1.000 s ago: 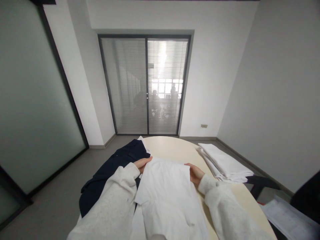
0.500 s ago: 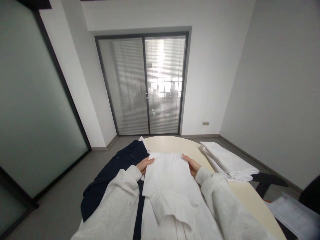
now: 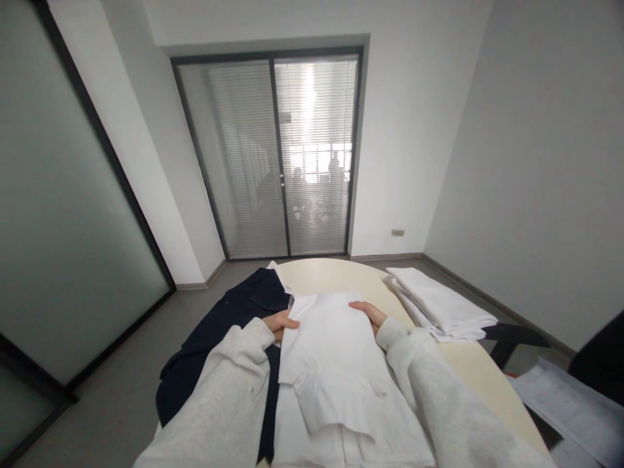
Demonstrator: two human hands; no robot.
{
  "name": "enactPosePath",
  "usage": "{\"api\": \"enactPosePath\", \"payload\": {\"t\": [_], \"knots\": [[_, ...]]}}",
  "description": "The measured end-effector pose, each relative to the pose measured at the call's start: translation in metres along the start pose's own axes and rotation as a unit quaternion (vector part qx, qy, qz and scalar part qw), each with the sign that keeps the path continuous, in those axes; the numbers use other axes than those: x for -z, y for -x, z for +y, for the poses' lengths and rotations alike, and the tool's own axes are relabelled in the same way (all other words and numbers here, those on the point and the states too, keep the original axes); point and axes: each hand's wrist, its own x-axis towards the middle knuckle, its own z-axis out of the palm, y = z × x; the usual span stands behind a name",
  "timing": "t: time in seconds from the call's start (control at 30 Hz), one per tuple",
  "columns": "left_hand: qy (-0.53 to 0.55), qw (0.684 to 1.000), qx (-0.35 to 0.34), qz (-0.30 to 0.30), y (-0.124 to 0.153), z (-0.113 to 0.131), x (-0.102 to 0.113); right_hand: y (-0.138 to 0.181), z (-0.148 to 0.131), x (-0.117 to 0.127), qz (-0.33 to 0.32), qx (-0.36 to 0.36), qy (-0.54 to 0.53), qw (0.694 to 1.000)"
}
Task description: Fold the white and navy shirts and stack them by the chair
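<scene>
A white shirt [image 3: 336, 370] lies folded over itself on the round beige table [image 3: 336, 276] in front of me. My left hand [image 3: 279, 322] rests at the fold's far left corner, fingers stretched flat toward the cloth. My right hand [image 3: 366, 312] lies along the far right edge of the fold, fingers extended and pressed on the fabric. Both arms wear light grey sleeves. A dark navy garment [image 3: 229, 331] lies under my left arm and hangs over the table's left side.
A stack of folded white cloths [image 3: 439, 305] sits on the table's right side. Beyond it stands a dark chair [image 3: 511, 338], with papers [image 3: 565, 409] at the lower right. Blinds cover a glass door [image 3: 277, 156] ahead; a frosted glass wall [image 3: 63, 214] runs along the left.
The folded part of the white shirt was carried forward and laid flat on the table. Both hands went from gripping its corners to lying flat on its far edge.
</scene>
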Motion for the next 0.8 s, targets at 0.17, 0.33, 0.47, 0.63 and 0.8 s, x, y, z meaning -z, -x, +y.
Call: {"api": "enactPosePath", "payload": {"t": [0.17,0.33,0.47,0.63,0.8], "knots": [[0.049,0.993,-0.013,0.106,-0.011,0.000,0.004,-0.007,0.002,0.008,0.022,-0.015,0.060,0.998],[0.069,0.981,-0.054,0.176,-0.022,0.002,0.011,-0.015,0.010,0.018,0.027,0.074,0.120,0.990],[0.054,0.971,-0.117,0.203,-0.024,0.002,0.013,-0.013,0.012,0.021,0.013,0.093,0.082,0.992],[0.054,0.975,-0.150,0.155,-0.022,0.002,0.008,-0.012,0.009,0.022,0.034,0.099,0.031,0.994],[0.052,0.975,-0.150,0.158,-0.021,0.001,0.007,-0.012,0.007,0.022,0.038,0.096,0.038,0.994]]}}
